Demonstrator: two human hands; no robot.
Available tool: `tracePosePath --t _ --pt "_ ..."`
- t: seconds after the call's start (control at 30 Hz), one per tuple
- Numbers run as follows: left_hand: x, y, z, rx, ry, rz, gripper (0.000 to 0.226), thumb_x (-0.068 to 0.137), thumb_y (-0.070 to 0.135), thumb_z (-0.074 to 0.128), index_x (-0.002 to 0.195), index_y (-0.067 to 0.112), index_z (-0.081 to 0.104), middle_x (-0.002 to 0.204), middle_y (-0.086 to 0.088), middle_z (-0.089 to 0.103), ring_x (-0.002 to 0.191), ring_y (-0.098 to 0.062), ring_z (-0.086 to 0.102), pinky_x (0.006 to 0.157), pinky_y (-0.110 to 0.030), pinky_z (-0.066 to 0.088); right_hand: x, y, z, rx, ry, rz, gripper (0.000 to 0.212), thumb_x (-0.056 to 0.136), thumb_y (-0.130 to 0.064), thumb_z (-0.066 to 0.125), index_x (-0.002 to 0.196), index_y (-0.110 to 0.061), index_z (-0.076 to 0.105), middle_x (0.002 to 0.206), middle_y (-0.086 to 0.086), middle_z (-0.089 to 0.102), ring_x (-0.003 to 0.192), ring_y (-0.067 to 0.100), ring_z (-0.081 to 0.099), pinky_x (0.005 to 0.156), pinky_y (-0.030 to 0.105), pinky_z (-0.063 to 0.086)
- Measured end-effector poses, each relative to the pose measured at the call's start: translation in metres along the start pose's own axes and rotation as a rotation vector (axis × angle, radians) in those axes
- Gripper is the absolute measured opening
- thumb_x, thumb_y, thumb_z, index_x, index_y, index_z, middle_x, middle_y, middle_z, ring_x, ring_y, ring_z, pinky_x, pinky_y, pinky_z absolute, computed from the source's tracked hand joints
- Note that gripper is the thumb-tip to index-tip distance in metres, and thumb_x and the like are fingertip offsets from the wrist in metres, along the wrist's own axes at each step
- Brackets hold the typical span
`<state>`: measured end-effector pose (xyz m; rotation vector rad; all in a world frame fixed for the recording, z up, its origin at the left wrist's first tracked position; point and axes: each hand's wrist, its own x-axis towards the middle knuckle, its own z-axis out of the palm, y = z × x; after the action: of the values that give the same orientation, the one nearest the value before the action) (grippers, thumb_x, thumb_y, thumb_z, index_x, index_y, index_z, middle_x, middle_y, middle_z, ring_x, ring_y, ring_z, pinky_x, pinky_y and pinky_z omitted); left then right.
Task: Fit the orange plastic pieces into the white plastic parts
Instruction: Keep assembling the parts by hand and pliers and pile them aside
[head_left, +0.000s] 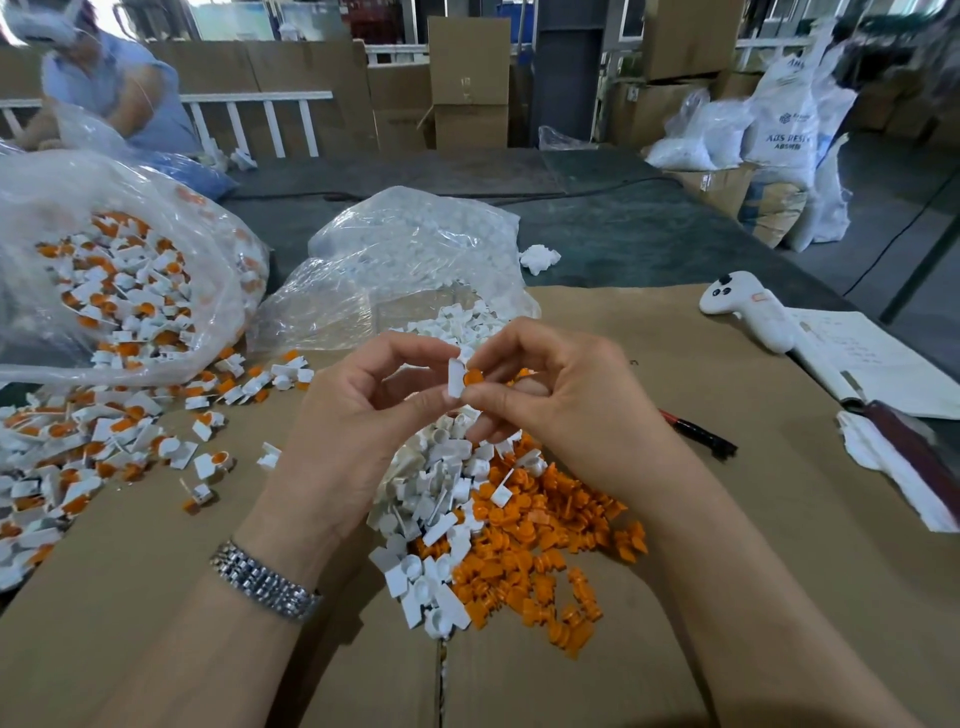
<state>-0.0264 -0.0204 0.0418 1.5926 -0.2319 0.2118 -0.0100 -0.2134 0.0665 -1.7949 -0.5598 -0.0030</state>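
1. Grip: the left hand pinches a white plastic part between thumb and fingertips. The right hand pinches an orange plastic piece against the part's right side, the two touching.
2. Directly below the grip: a heap of loose white parts, and just right of it a heap of loose orange pieces, both on the cardboard sheet.
3. Beyond the grip: a clear bag of white parts.
4. Far left of the grip: assembled white-and-orange pieces spilling from a second clear bag.
5. Right of the grip: a black pen; farther right, a white controller beside an open notebook.
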Motion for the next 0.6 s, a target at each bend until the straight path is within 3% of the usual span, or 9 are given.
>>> tracePosePath --t 0.1,0.23,0.43,0.6 --pt "0.0012 -0.0002 0.0006 -0.132 -0.014 -0.047 0.031 0.073 0.02 0.085 0.103 0.025 0.078 0.108 -0.006 0.078 0.104 -0.024 0.074 0.092 -0.033 0.059 -0.0006 -0.0008 -0.0038 0.005 -0.034 0.016 0.029 0.083 -0.025 0.078 0.108 -0.018 0.066 0.09 0.002 0.076 0.074 0.018 0.077 0.073 0.047 0.064" --pt "0.0028 0.0018 0.0017 -0.369 -0.058 -0.096 0.028 0.073 0.002 0.077 0.098 0.016 0.08 0.099 -0.007 0.077 0.095 -0.023 0.075 0.086 -0.029 0.06 -0.0011 0.0002 -0.0071 -0.088 0.004 -0.059 0.025 0.086 -0.023 0.078 0.11 -0.023 0.07 0.088 -0.004 0.073 0.073 0.014 0.074 0.074 0.039 0.063" --pt "0.0011 0.0056 0.0037 -0.27 -0.02 -0.047 0.03 0.066 0.017 0.086 0.094 0.02 0.079 0.103 -0.01 0.077 0.098 -0.027 0.075 0.086 -0.029 0.059 -0.0003 0.0014 -0.0041 -0.035 0.03 -0.08 0.02 0.085 -0.013 0.078 0.104 -0.011 0.071 0.088 0.003 0.074 0.072 0.014 0.075 0.071 0.022 0.06" --pt "0.001 0.0049 0.0033 -0.339 -0.027 -0.062 0.026 0.076 0.005 0.084 0.1 0.01 0.076 0.104 -0.015 0.075 0.103 -0.031 0.073 0.09 -0.034 0.059 0.0009 0.0027 -0.0014 -0.057 0.052 -0.114 0.019 0.086 -0.013 0.077 0.104 -0.011 0.07 0.089 0.001 0.075 0.075 0.012 0.076 0.075 0.029 0.062"
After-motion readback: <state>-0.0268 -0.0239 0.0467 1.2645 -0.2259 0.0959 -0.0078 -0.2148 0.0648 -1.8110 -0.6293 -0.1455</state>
